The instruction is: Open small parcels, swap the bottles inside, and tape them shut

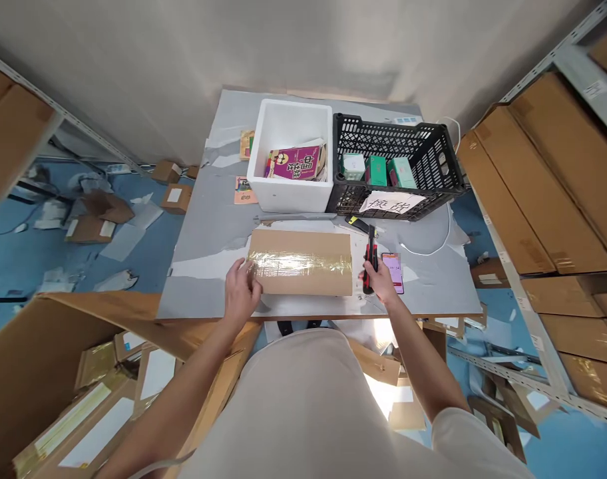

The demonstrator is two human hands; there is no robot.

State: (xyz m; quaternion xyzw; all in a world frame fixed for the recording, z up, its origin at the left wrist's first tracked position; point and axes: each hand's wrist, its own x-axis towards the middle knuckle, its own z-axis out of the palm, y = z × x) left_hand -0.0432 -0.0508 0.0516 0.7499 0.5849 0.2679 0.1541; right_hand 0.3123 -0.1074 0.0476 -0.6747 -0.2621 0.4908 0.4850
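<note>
Close to table edge (313,307), right fingers (378,274) around cutter (371,247), left fingers (239,271) gripping carton end (258,266).

Box (303,241) is matt cardboard, tape (303,263) on it super glossy, kinda crinkly; crate (348,201) looks plastic, tub (289,199) smooth, shirt (308,412) matt cloth.

The grey, white-patched counter (196,233) is carrying a white bin (293,197) and a black plastic crate (437,203) toward its back edge. A taped cardboard carton (301,263) is lying near the front edge; rightward along that edge, a smartphone (393,267) is resting. An orange booklet (245,191) is lying toward the left edge.
</note>
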